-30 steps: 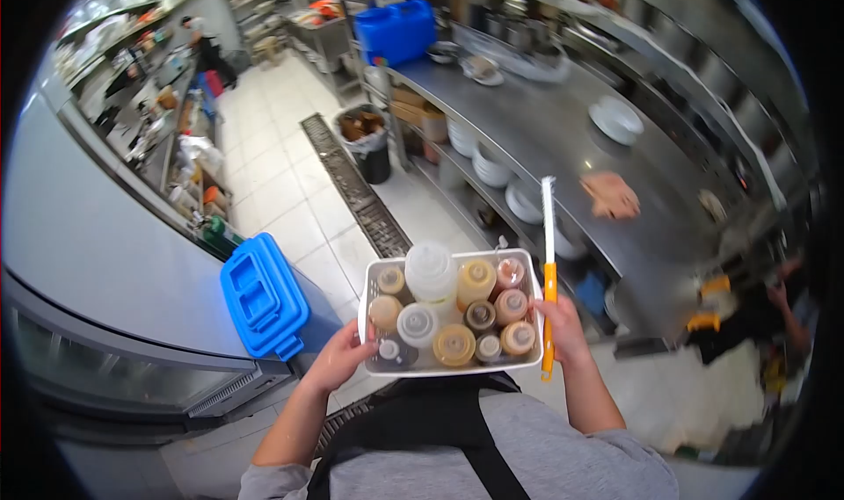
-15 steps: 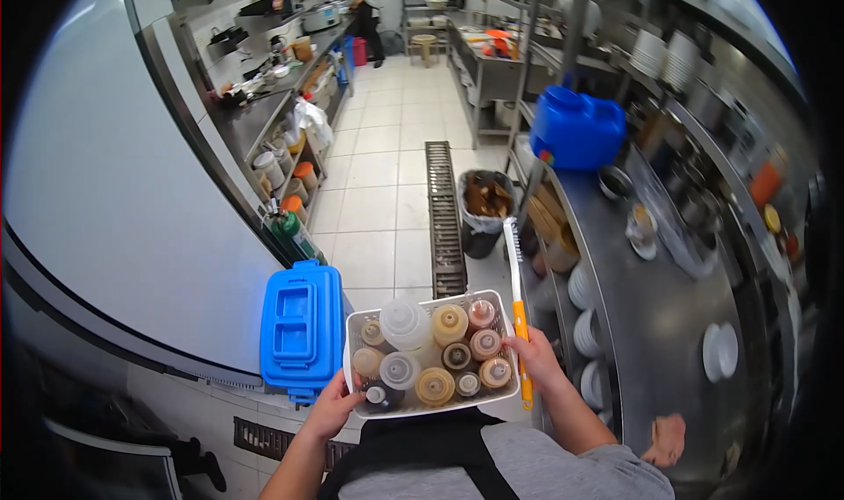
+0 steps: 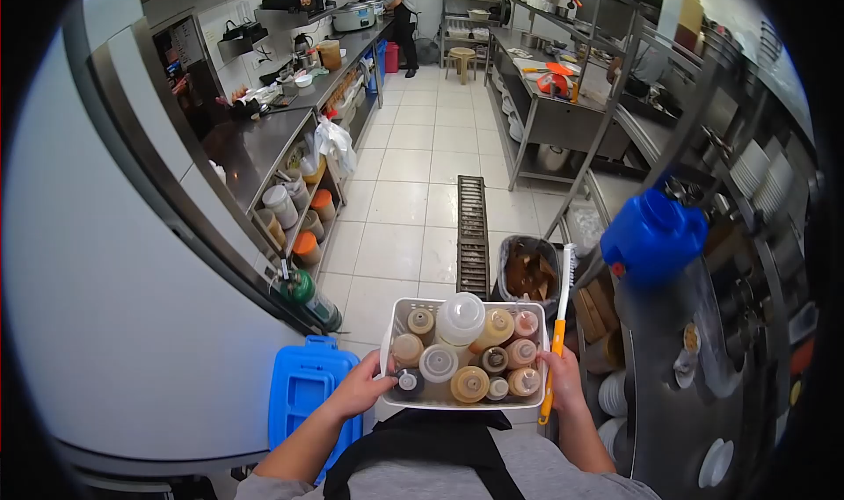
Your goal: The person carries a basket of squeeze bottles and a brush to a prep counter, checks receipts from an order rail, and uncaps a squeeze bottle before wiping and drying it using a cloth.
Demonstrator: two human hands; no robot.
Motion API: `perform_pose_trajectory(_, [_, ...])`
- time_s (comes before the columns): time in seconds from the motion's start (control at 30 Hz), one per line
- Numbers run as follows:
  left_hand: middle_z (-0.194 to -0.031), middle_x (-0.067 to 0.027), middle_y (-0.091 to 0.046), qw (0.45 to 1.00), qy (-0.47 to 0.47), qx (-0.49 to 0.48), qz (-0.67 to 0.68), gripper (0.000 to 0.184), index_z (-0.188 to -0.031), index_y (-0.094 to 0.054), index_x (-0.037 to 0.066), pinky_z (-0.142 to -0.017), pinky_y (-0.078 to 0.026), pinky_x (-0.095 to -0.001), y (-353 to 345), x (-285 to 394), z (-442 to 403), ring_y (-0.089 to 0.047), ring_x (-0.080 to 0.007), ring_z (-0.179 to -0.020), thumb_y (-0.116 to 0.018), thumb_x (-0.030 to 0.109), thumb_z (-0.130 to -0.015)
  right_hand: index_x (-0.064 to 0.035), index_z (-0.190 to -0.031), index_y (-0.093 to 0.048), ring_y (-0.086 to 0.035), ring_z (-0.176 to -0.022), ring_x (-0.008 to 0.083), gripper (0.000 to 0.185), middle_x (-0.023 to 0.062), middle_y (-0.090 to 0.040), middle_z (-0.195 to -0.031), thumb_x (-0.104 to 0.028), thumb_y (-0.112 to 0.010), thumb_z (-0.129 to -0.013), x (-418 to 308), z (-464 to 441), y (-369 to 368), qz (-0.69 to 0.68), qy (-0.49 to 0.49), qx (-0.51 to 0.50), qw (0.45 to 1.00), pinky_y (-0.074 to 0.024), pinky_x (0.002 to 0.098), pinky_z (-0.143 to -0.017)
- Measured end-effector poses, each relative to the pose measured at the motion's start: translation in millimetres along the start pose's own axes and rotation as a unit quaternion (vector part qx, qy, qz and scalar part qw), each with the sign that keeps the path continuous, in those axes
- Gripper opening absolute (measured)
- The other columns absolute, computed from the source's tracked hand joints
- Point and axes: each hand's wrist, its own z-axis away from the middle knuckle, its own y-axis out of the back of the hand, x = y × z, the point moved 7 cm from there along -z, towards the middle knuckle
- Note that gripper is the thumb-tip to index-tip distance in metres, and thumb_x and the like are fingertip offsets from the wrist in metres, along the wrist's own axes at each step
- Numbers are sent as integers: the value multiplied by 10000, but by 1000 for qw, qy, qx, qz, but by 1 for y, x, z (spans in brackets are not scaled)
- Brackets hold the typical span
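Observation:
A white plastic basket (image 3: 466, 405) full of squeeze bottles is held in front of my waist. Tall and short bottles with nozzle caps stand in it, among them a large clear-topped bottle (image 3: 462, 318), a yellowish bottle (image 3: 470, 383) and pinkish ones at the right end. My left hand (image 3: 359, 387) grips the basket's left end, thumb over the rim. At the right end, my right hand (image 3: 565, 381) holds the basket together with a long brush (image 3: 558, 342), which has an orange handle and a white bristled head pointing up and away. My right fingers are partly hidden.
A blue lidded bin (image 3: 299, 394) stands at lower left, beside a green cylinder (image 3: 309, 296). Ahead are a floor drain grate (image 3: 472, 236) and a trash bin (image 3: 529, 271). A blue jerrycan (image 3: 655, 236) sits on the right steel counter. Another person (image 3: 403, 21) stands at the far left counter.
My view has moved forward along the aisle and swung left. The blue bin and trash bin are nearer, and the jerrycan sits farther right. Both hands keep their hold on the basket and brush.

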Motion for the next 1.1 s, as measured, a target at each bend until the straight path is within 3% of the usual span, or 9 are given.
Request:
perform_pose_trajectory(0.2, [-936, 6, -509, 1000, 20, 16, 3, 186, -961, -468, 92, -777, -422, -247, 52, 18, -109, -502, -88, -888, -557, 1, -825, -14, -903, -567, -555, -701, 105, 110, 34, -581, -807, -103, -562, -838, -16, -139, -46, 0, -20, -40, 999, -464, 243, -639])
perform_pose_trajectory(0.5, [-919, -2, -524, 984, 3, 178, -18, 188, -987, -501, 67, -802, -420, -255, 176, 63, -222, -504, -106, -898, -578, 30, -819, 5, -937, -574, -573, -760, 122, 149, 52, -604, -847, -108, -545, -845, -35, -357, -191, 85, -66, -176, 979, -477, 258, -680])
perform_pose_trajectory(0.53, [-923, -2, -524, 980, 14, 198, 12, 186, -990, -503, 67, -801, -420, -253, 188, 63, -229, -505, -104, -900, -574, 22, -823, -30, -884, -569, -462, -465, 81, 104, 10, -550, -699, -128, -557, -850, -41, -376, -213, 87, -43, -183, 978, -379, 230, -406])
perform_pose_trajectory(0.57, [-927, -2, -525, 975, 26, 217, 43, 185, -992, -504, 66, -800, -420, -251, 201, 62, -237, -506, -103, -903, -569, 13, -827, -30, -884, -569, -462, -465, 81, 104, 10, -550, -699, -128, -557, -850, -44, -395, -231, 93, -42, -196, 975, -379, 230, -406])
perform_pose_trajectory(0.7, [-949, -9, -534, 963, 41, 252, 82, 202, -1003, -507, 72, -790, -420, -248, 255, 54, -281, -509, -100, -902, -567, 0, -823, -11, -885, -567, -523, -618, 98, 116, 19, -564, -744, -112, -563, -829, -45, -471, -295, 180, -45, -223, 957, -436, 250, -550])
perform_pose_trajectory(0.8, [-953, -26, -539, 963, 49, 254, 78, 201, -988, -512, 72, -826, -423, -274, 322, 35, -351, -523, -129, -950, -574, 23, -803, 12, -945, -578, -551, -691, 109, 147, 36, -592, -799, -76, -543, -832, -42, -537, -352, 149, -54, -215, 964, -460, 252, -614])
perform_pose_trajectory(0.97, [-965, -63, -553, 968, -6, 253, -3, 186, -974, -524, 49, -886, -419, -309, 398, 69, -430, -537, -171, -962, -576, 65, -796, 13, -960, -569, -574, -697, 127, 158, 52, -602, -812, -64, -531, -828, -63, -610, -416, 158, -59, -208, 964, -482, 263, -623])
perform_pose_trajectory(1.03, [-988, -78, -561, 967, 29, 252, -10, 205, -992, -533, 45, -917, -411, -319, 420, 89, -453, -540, -189, -979, -575, 76, -794, 9, -959, -570, -571, -687, 122, 150, 46, -600, -806, -59, -528, -832, -66, -639, -432, 132, -53, -192, 971, -482, 260, -619])
perform_pose_trajectory(1.1, [-943, -64, -578, 961, 51, 269, -33, 180, -1001, -546, 44, -847, -437, -302, 442, 108, -472, -554, -162, -911, -580, 119, -841, 4, -938, -566, -564, -666, 118, 126, 41, -591, -792, -58, -524, -837, -65, -669, -453, 129, -65, -195, 970, -478, 262, -599])
